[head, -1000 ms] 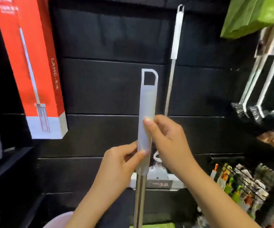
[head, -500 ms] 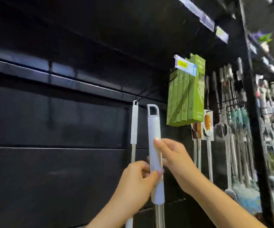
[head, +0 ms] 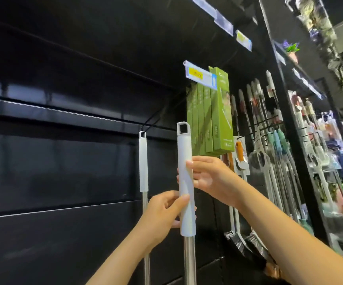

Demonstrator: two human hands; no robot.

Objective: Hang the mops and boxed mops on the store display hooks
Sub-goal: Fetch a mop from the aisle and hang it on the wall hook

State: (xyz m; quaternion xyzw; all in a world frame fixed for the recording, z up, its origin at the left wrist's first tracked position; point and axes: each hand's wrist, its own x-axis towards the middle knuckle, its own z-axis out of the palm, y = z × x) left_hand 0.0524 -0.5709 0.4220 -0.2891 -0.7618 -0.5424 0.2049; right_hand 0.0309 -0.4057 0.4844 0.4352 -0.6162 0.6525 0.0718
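White grip of held mop (head: 184,175) upright, just right of hung mop (head: 143,161), loop clear of the hook (head: 149,126); left hand (head: 160,217) fingers (head: 179,203) curled round lower grip; right hand (head: 211,178) fingers pinching it higher up; green boxed mops (head: 211,120) hang further right of hung mop.

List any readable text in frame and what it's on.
Nothing reads clearly.
Yellow price tag: print blurred.
Green boxes: white logo and spine lettering, too small.
Upper shelf tags: blurred.
Held handle, hung handle: no print visible.
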